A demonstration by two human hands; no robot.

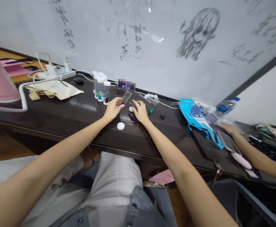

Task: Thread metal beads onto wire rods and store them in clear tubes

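Note:
My left hand point(113, 108) is closed around a clear plastic tube point(128, 97), tilted with its far end up and to the right; something dark shows near the fingers. My right hand point(141, 112) has thumb and index finger at a small white cap point(130, 109), gripping its side. Scissors-like metal handles point(132, 104) lie partly hidden behind the fingers. In front of my hands lie another white cap point(120, 126) and a thin metal tool point(126, 121). Green and blue beads point(151, 111) and a small heap of black pieces point(162, 117) lie to the right.
Capped clear tubes point(100, 88) holding coloured beads stand at the back left. More tubes and white caps point(152, 97) lie behind my right hand. A cloth bag point(57, 89), power strip point(57, 74) and pink bottle point(0, 78) are left. Another person's hand point(229, 128) rests near a blue bag point(192, 115).

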